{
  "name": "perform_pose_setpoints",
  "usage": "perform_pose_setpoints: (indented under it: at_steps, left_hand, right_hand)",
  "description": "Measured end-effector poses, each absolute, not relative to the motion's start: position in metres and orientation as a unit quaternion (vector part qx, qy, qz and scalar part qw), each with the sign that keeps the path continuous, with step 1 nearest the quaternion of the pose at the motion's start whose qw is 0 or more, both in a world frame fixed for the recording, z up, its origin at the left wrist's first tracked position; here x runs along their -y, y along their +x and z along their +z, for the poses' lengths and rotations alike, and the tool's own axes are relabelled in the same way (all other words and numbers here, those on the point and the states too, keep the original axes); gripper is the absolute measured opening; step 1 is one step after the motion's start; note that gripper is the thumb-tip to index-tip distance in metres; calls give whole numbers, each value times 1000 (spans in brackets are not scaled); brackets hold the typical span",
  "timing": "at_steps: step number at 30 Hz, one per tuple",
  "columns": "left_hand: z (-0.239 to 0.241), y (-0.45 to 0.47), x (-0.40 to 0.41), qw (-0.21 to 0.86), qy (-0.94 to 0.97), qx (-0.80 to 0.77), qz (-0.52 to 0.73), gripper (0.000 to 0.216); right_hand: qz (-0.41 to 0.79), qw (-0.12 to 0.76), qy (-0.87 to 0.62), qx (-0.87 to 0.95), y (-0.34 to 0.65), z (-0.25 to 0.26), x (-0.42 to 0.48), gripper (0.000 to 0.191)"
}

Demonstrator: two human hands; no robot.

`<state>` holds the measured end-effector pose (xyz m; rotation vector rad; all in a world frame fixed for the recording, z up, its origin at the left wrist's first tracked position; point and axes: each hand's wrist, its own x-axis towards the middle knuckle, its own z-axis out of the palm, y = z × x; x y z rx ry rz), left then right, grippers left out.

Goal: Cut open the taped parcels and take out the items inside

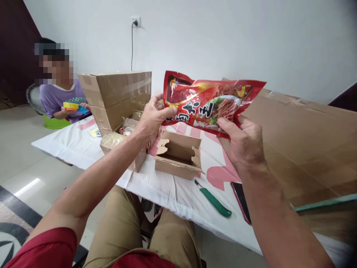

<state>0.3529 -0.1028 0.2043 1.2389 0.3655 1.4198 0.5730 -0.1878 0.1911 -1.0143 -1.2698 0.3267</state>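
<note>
Holding up a red packet [192, 106] in the head view, the left hand [152, 117] pinches one end and the right hand [247, 139] pinches the other, likely to keep it flat so its front shows; it is in the air, higher than an open box [175, 169] on the desk [161, 190]; a green knife [214, 203] lies near, maybe to be handy; the packet hides part of each hand, the box's bottom is hard to see, and the right arm [279, 208] covers some of the phone [241, 203].

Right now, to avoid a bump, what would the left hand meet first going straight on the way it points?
The left hand holds the red packet; beyond it, probably the white wall comes first, though depth is unclear.
</note>
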Motion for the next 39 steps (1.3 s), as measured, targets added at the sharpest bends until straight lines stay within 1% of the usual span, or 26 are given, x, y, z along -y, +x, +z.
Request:
perform_pose_setpoints:
  at_steps: [6,8,10,13,17,20,23,27,32,36,39]
  left_hand:
    - [255,330,117,508,563,-170,629,58]
    - [260,307,130,476,591,-181,626,58]
    - [251,274,144,449,616,-191,618,60]
    - [207,217,162,448,613,-226,611,67]
    - [112,149,176,493,534,-355,588,64]
    - [42,117,173,503,483,-426,576,57]
    - [-6,100,158,490,461,-468,573,53]
    - [-36,89,120,453,475,-493,571,54]
    - [-69,92,83,409,471,-538,567,61]
    - [-97,98,82,359,456,-586,565,66]
    - [-105,102,96,299,463,-611,568,69]
  right_hand:
    - [100,686,-405,596,545,225,197,16]
    - [76,656,-426,619,529,228,211,16]
    - [47,608,-457,647,509,219,228,17]
    - [58,550,-448,702,475,178,244,14]
    - [112,497,-416,753,421,88,232,22]
    - [159,448,-473,742,381,20,209,17]
    - [172,424,-509,729,347,-29,189,13]
    - [167,414,-542,712,322,-65,166,16]
    - [168,384,-600,681,327,-94,143,15]
    - [184,367,-613,675,340,-110,142,16]
    - [193,369,-610,674,344,-114,143,16]
